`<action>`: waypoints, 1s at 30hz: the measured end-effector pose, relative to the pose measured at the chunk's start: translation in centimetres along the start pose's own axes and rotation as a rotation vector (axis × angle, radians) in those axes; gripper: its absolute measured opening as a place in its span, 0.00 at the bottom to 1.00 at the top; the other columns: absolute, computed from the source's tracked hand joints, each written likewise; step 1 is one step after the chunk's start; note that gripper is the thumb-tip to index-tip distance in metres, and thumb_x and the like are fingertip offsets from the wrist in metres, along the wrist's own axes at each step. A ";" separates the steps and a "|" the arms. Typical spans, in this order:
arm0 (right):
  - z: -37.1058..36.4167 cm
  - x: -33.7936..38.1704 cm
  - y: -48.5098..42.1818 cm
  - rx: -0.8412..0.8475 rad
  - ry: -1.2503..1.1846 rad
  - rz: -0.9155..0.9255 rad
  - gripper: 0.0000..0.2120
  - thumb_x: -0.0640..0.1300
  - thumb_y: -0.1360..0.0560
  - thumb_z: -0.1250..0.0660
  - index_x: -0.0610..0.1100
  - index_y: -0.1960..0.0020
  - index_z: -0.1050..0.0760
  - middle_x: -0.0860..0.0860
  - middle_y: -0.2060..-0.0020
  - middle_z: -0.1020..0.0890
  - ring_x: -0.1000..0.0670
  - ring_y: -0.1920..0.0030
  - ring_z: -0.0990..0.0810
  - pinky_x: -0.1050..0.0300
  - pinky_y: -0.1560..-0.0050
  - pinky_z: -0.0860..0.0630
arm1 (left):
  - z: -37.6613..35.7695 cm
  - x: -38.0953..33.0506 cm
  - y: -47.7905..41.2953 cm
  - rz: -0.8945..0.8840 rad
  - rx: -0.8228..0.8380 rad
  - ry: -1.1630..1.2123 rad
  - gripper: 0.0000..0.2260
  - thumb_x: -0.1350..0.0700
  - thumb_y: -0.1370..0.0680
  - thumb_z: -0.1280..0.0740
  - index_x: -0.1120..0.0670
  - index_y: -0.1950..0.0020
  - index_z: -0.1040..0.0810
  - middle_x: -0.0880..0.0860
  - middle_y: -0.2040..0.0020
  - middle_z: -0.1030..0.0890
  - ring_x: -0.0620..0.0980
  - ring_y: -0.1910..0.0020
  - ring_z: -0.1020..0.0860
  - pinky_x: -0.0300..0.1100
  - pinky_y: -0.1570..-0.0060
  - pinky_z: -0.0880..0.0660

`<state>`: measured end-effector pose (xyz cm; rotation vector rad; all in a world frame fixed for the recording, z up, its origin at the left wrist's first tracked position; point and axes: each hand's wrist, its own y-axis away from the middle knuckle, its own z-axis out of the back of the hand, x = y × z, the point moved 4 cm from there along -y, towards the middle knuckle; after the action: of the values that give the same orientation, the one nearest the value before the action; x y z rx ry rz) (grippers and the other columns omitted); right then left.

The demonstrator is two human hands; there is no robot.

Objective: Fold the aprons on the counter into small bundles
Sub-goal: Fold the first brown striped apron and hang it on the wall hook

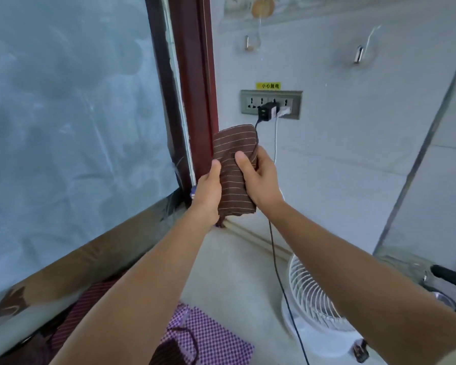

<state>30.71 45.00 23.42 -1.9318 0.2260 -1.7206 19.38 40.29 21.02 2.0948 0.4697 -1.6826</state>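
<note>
Both hands, left hand [208, 191] and right hand [258, 177], gripped a folded brown striped apron [232, 164] (held up between them), checked purple apron [208, 338] on the counter [234, 272] below.

Brown pinstriped apron [232, 167], folded into a narrow upright bundle, held above the surface [234, 272] at centre. Purple checked apron [216, 338] lies flat at six o'clock.

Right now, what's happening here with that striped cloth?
A person holds a brown striped apron up in both hands, already folded into a small bundle: the left hand grips its left side, the right hand its right. A purple checked apron and a red striped cloth lie on the counter below.
</note>
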 end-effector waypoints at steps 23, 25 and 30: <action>11.5 6.9 -11.5 -0.060 -0.161 -0.224 0.17 0.42 0.23 0.31 0.40 0.36 0.27 0.46 0.44 0.18 0.47 0.45 0.18 0.53 0.47 0.20 | -12.7 -11.7 -3.5 -0.959 -0.096 -0.713 0.16 0.46 0.17 0.45 0.56 0.50 0.25 0.51 0.58 0.20 0.52 0.58 0.21 0.46 0.59 0.23; 11.6 7.4 -12.2 -0.003 -0.106 -0.275 0.16 0.43 0.23 0.30 0.41 0.37 0.26 0.47 0.45 0.18 0.48 0.47 0.18 0.56 0.51 0.20 | -12.7 -11.8 -4.7 -0.913 -0.030 -0.666 0.17 0.46 0.17 0.46 0.56 0.48 0.25 0.52 0.57 0.20 0.52 0.57 0.21 0.50 0.56 0.22; 11.0 9.1 -15.5 -0.108 -0.075 -0.081 0.10 0.37 0.24 0.31 0.41 0.42 0.23 0.47 0.48 0.17 0.47 0.48 0.18 0.56 0.49 0.21 | -13.7 -12.1 -7.3 -0.351 0.398 -0.207 0.15 0.49 0.21 0.33 0.54 0.37 0.25 0.55 0.44 0.17 0.52 0.48 0.18 0.45 0.49 0.20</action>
<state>39.34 56.82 38.52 -2.1059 0.2200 -1.7146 24.60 53.54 34.67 2.1601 0.4906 -2.3335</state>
